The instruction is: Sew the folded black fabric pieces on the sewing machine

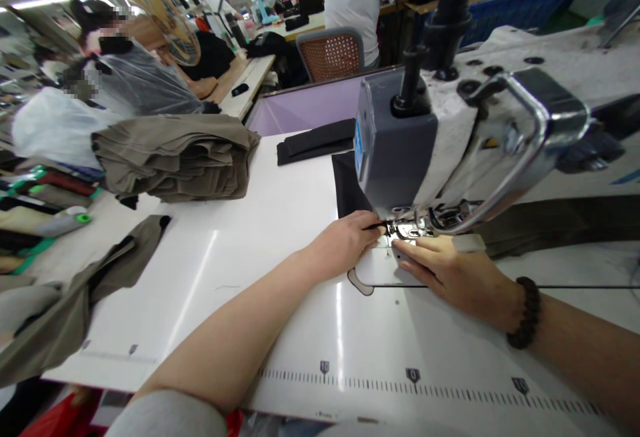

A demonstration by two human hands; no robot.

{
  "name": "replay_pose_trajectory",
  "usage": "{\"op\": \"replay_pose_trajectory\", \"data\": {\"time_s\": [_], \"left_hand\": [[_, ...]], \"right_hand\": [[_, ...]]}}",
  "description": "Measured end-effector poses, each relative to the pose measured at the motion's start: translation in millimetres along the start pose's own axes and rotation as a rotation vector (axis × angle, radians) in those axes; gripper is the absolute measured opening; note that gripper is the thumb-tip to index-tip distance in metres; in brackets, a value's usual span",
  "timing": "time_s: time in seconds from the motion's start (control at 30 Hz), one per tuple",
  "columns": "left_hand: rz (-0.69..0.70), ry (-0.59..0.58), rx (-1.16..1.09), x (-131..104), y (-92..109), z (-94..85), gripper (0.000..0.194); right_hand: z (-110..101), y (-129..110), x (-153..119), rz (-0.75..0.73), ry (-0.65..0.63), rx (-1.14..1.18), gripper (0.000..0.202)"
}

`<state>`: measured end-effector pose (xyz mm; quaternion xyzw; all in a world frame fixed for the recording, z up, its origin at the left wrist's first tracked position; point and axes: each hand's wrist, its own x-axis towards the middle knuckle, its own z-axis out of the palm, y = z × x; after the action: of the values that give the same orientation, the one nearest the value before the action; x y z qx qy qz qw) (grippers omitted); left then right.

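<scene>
At the needle of a sewing machine (395, 143), my left hand (345, 243) has its fingers closed on the edge of a piece of black fabric (347, 187). That fabric runs back along the left side of the machine head. My right hand (445, 273) lies nearly flat on the machine bed, fingers stretched toward the presser foot (393, 229). A pale block-like piece (469, 243) sits by its knuckles, and a dark beaded bracelet (525, 313) circles the wrist. The stitching point is partly hidden by my fingers.
A thick stack of olive-brown fabric pieces (180, 157) stands back left, with a folded black strip (317, 138) nearer the machine. Brown cloth (117, 263) hangs over the left edge, near thread cones (60, 223). Olive cloth (560, 223) lies behind my right hand. Other people work beyond.
</scene>
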<state>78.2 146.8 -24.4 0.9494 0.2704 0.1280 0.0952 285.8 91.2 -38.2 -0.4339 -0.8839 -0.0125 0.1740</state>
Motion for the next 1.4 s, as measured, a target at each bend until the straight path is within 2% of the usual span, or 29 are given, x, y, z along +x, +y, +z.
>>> {"op": "replay_pose_trajectory", "data": {"time_s": [0.23, 0.4, 0.5, 0.6, 0.83, 0.93, 1.13, 1.4], "left_hand": [[-0.08, -0.003, 0.098, 0, 5, 0.3, 0.023], [-0.177, -0.145, 0.189, -6, 32, -13.6, 0.024], [-0.112, -0.237, 0.175, -11, 50, -19.6, 0.026], [-0.001, -0.283, 0.155, -15, 57, -21.3, 0.025], [0.125, -0.353, 0.082, -18, 57, -27.8, 0.021], [0.114, -0.381, 0.05, -18, 59, -30.5, 0.02], [0.078, -0.324, 0.069, -17, 56, -28.8, 0.023], [0.033, -0.251, 0.077, -14, 42, -21.6, 0.024]], "right_hand": [[1, 1, -1, 0.002, 0.001, 0.013, 0.029], [1, 3, -3, -0.014, 0.019, 0.067, 0.031], [-1, 4, -3, -0.052, 0.025, 0.088, 0.031], [-4, 4, -3, -0.108, 0.017, 0.094, 0.031], [-14, -8, -10, -0.314, 0.018, 0.108, 0.029], [-15, -13, -11, -0.341, 0.041, 0.102, 0.028], [-13, -10, -9, -0.296, 0.03, 0.073, 0.032], [-8, -4, -6, -0.183, -0.027, 0.031, 0.035]]}}
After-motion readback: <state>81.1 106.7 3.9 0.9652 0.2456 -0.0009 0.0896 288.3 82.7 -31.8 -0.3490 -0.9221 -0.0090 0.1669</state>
